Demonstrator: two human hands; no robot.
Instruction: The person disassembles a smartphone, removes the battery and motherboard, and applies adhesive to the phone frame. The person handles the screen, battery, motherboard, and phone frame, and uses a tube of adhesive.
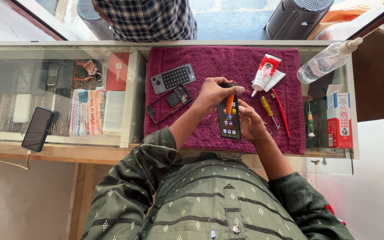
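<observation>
Both of my hands hold a black smartphone (229, 116) with a lit screen above a maroon towel (227, 62). My left hand (213, 93) grips its top end, fingers curled over the upper edge. My right hand (250, 122) supports its right side and back, thumb by the edge. To the left on the towel lie a grey phone back cover (173, 78) and a dark phone frame (169, 104) with exposed parts.
A white and red glue tube (265, 73), a yellow-handled screwdriver (268, 110) and a red tool (281, 111) lie on the towel's right. A spray bottle (327, 60), a small box (339, 119), another phone (38, 129) on the glass counter. A person in a checked shirt (147, 18) stands opposite.
</observation>
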